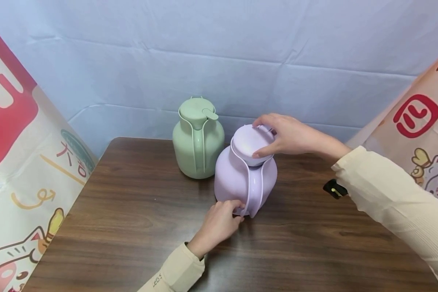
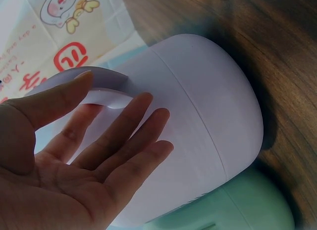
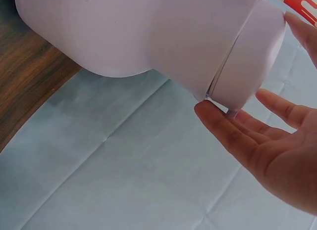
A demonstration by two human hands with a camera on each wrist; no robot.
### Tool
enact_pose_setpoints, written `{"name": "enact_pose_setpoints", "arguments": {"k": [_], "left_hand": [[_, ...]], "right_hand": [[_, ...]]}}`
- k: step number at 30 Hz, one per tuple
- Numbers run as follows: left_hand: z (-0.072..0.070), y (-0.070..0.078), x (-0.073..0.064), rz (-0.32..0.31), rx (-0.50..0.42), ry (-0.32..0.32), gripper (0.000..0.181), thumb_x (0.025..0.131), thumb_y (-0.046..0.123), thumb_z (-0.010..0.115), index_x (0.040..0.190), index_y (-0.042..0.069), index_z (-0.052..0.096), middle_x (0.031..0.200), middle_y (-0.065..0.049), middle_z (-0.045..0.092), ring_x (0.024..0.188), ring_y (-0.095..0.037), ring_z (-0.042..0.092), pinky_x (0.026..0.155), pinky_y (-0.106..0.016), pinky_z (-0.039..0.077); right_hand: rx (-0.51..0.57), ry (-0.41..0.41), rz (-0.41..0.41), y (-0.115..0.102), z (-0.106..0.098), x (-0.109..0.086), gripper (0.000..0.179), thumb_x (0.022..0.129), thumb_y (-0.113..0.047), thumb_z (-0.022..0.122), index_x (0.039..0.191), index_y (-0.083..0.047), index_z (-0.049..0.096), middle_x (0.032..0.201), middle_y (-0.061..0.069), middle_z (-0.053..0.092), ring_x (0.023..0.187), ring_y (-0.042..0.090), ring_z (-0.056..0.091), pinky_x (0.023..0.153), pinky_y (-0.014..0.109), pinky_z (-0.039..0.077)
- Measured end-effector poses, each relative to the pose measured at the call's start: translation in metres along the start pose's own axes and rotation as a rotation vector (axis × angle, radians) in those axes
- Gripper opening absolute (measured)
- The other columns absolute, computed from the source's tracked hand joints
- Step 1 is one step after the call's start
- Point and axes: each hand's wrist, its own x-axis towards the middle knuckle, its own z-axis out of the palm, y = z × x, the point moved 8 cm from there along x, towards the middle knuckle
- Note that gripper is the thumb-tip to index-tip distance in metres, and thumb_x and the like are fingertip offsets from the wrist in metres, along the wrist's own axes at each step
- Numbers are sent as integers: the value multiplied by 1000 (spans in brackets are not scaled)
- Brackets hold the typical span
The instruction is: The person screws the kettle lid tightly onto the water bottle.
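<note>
Lilac lid [image 1: 249, 142]: the right hand [image 1: 293, 136] grips its edge with fingers and thumb, best evenly. The left hand [image 1: 220, 223] pinches the handle [image 1: 255, 190]; firmness there should steady the jug [image 1: 231, 174].

Table [image 1: 142, 231]: dark brown wood grain, slight sheen, far left corner rounded. Green jug [image 1: 182, 152] stands upright on it near the far edge, handle toward the near side. Lilac jug [image 1: 230, 178] also on it, just beside, nearer and to the right, handle likewise. Can't tell if they touch.
</note>
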Motion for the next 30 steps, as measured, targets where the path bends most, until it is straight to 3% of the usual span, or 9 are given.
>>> {"name": "enact_pose_setpoints", "arguments": {"k": [10,17,20,24,30], "left_hand": [[0,0,0,13,9,11,19,72,8,72,90,14,69,79,2,68,67,-18,62,58,-32,46],[0,-1,0,10,4,13,19,72,7,72,90,14,69,79,2,68,67,-18,62,57,-31,46],[0,-1,0,7,1,10,19,72,8,73,90,14,69,80,2,68,67,-18,62,58,-31,46],[0,-1,0,5,0,7,19,72,8,72,91,14,69,80,2,68,67,-17,62,58,-31,46],[0,-1,0,4,0,6,19,72,8,72,90,14,69,80,2,68,66,-17,61,58,-31,46]], "right_hand": [[47,-30,41,6,-2,-3,60,74,-34,74,122,-7,52,123,15,51,97,29,59,83,43,42],[82,15,96,11,-12,-6,52,82,-33,67,124,-7,51,118,16,56,95,28,61,75,42,46],[78,67,109,16,-16,-7,39,85,-25,63,117,-3,55,108,17,60,89,28,62,71,41,47],[52,135,120,21,-18,-9,19,82,-11,58,97,0,63,86,11,64,76,23,59,68,36,44],[-10,87,127,25,-10,-11,17,78,-6,53,83,-8,69,62,-2,54,62,16,47,59,31,37]]}}
